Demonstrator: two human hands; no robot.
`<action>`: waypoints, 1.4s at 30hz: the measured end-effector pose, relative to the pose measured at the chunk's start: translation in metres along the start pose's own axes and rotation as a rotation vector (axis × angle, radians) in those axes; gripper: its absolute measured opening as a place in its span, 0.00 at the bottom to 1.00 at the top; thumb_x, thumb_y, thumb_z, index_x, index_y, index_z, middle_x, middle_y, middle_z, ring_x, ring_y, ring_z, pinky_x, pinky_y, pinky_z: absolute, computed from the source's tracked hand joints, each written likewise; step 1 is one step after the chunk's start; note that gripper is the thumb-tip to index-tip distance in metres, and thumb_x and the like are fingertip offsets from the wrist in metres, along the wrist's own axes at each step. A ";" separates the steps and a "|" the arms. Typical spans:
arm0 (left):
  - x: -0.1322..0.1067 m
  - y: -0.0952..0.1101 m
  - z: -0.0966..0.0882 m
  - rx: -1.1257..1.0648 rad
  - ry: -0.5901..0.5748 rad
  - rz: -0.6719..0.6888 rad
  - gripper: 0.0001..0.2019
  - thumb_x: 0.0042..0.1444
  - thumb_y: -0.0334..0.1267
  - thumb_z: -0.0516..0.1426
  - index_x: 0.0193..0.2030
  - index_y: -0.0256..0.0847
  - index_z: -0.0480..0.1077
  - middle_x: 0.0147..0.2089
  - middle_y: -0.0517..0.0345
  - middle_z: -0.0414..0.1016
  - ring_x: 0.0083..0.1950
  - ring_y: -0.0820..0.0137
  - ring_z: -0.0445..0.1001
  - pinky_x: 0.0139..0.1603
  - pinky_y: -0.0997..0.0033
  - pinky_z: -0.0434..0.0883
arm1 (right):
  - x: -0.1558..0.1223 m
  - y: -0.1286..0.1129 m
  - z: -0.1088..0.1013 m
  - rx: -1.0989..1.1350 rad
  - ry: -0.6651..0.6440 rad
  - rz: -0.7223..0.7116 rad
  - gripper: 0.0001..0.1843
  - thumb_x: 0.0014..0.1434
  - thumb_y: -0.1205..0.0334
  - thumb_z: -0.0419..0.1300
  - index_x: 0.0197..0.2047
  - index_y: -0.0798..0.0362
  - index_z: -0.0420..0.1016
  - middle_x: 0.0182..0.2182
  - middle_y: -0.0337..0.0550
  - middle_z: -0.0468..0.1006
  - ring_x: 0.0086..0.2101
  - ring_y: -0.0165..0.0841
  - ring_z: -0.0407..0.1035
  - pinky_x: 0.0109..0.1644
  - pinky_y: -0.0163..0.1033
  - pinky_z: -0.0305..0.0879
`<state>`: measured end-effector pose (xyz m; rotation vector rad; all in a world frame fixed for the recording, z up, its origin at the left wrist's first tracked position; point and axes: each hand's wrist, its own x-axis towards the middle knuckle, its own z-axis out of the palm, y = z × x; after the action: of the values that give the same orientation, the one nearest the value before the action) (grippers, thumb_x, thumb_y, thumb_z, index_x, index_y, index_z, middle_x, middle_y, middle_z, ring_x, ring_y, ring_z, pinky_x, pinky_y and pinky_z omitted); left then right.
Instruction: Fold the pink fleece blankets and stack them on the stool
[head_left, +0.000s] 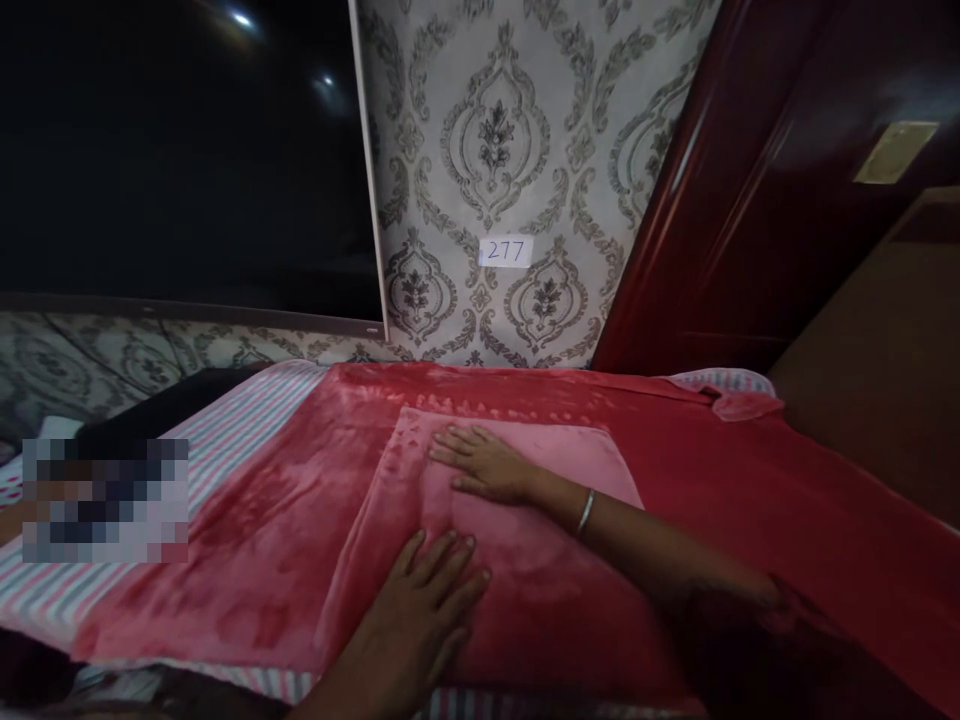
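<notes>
Head view: a red fleece blanket [225,560] lies spread over a bed, on top of a striped sheet [240,470] that shows along its left side and at the far right corner. A folded flap [577,460] of the blanket, paler pink on its exposed face, sits near the centre of the spread. Left hand [409,610]: grip open, fingers spread, palm down on the folded part, holding nothing. Right hand [487,465]: grip open, fingers lying flat on the paler flap, holding nothing; the arm enters from the right, with a metal bangle [586,512] on the wrist. The two hands are near each other, not touching. Beyond the far edge of the bed are damask wallpaper [495,150] bearing a paper label [505,252] marked 277, a dark flat screen [180,150] to the left, and a glossy dark red door [712,200] with a brass plate [896,152] to the right. A pixelated patch [105,500] covers part of the left side of the view.
</notes>
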<state>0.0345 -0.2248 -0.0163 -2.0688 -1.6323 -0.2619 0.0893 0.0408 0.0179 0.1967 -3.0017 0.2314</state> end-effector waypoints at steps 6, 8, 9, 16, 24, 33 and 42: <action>-0.002 -0.001 0.004 -0.027 0.000 -0.001 0.28 0.63 0.39 0.56 0.70 0.51 0.59 0.73 0.59 0.60 0.71 0.61 0.58 0.74 0.52 0.46 | 0.020 0.055 0.009 0.126 -0.007 0.210 0.34 0.71 0.42 0.43 0.74 0.46 0.51 0.71 0.48 0.55 0.69 0.42 0.51 0.71 0.56 0.47; -0.003 -0.001 0.004 -0.039 -0.013 -0.009 0.29 0.63 0.39 0.56 0.71 0.51 0.58 0.74 0.59 0.58 0.72 0.61 0.57 0.74 0.51 0.46 | 0.022 0.061 0.015 0.176 0.016 0.196 0.35 0.71 0.41 0.43 0.74 0.50 0.53 0.70 0.49 0.58 0.67 0.41 0.54 0.70 0.51 0.49; -0.003 -0.001 0.004 -0.046 -0.020 -0.013 0.30 0.63 0.39 0.56 0.71 0.51 0.57 0.74 0.59 0.57 0.72 0.61 0.57 0.74 0.51 0.47 | 0.022 0.062 0.017 0.187 0.030 0.192 0.35 0.71 0.41 0.43 0.73 0.51 0.54 0.69 0.49 0.59 0.67 0.41 0.54 0.70 0.51 0.49; 0.001 0.001 -0.003 -0.113 -0.056 -0.042 0.27 0.63 0.39 0.55 0.70 0.49 0.59 0.72 0.57 0.60 0.70 0.60 0.61 0.72 0.50 0.54 | 0.021 0.051 0.007 0.168 -0.006 0.255 0.34 0.71 0.41 0.44 0.73 0.48 0.54 0.70 0.47 0.58 0.68 0.40 0.52 0.71 0.52 0.47; -0.019 -0.012 -0.025 -0.075 0.118 -0.068 0.23 0.65 0.35 0.50 0.66 0.42 0.64 0.65 0.50 0.70 0.68 0.61 0.65 0.72 0.50 0.57 | 0.021 -0.027 -0.011 -0.045 0.032 0.120 0.29 0.72 0.48 0.45 0.73 0.40 0.53 0.74 0.43 0.44 0.72 0.45 0.35 0.71 0.65 0.34; -0.046 -0.017 -0.002 0.090 0.168 -0.171 0.26 0.58 0.32 0.55 0.65 0.42 0.67 0.68 0.52 0.67 0.74 0.56 0.52 0.76 0.46 0.40 | 0.059 -0.050 0.011 -0.006 -0.048 -0.077 0.31 0.71 0.43 0.47 0.73 0.42 0.54 0.73 0.45 0.49 0.72 0.42 0.35 0.72 0.62 0.30; -0.043 -0.020 -0.002 0.012 0.171 -0.166 0.24 0.58 0.32 0.54 0.62 0.43 0.70 0.68 0.52 0.68 0.74 0.57 0.54 0.76 0.48 0.41 | 0.119 0.021 0.022 0.211 -0.111 0.302 0.32 0.73 0.43 0.38 0.74 0.47 0.53 0.72 0.44 0.54 0.70 0.40 0.46 0.73 0.52 0.41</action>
<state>0.0039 -0.2593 -0.0285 -1.8489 -1.6964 -0.4714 -0.0333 0.0434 0.0094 -0.2350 -3.1021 0.5849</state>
